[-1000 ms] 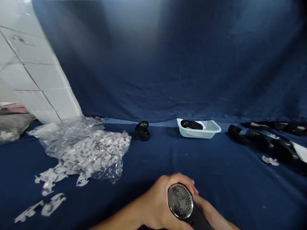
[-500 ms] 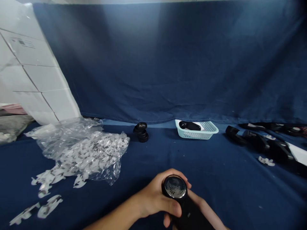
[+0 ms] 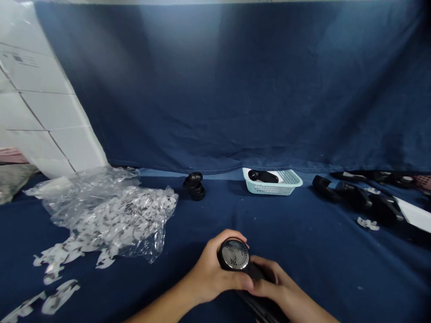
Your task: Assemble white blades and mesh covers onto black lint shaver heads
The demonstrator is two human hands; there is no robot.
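Two bare hands working on a black device (image 3: 254, 273) above a blue cloth (image 3: 303, 242). The left hand (image 3: 217, 273) is curling around the round head, its thumb lying across the neck; the right hand (image 3: 279, 287) is wrapping the handle, its thumb nearing the left one. Both hands are gripping, neither spreading flat. The device is sitting between the palms, its head tilting up and its handle running down beneath the right hand.

As to progress, a perforated metal disc (image 3: 235, 254) is already sitting within the head's rim. The handle is lying in shadow under the fingers, so whether its parts are fully joined cannot be told.

Pieces apart from the device are waiting unused. Left of the left hand, white parts (image 3: 114, 224) are spilling from a clear plastic bag (image 3: 90, 186). Straight beyond that hand, black rings (image 3: 194, 186) are standing in a leaning stack. Beyond the right hand, a pale blue basket (image 3: 272, 189) is holding another black piece (image 3: 267, 177); farther right, black housings (image 3: 353, 195) are lying beside a loose white part (image 3: 367, 223).
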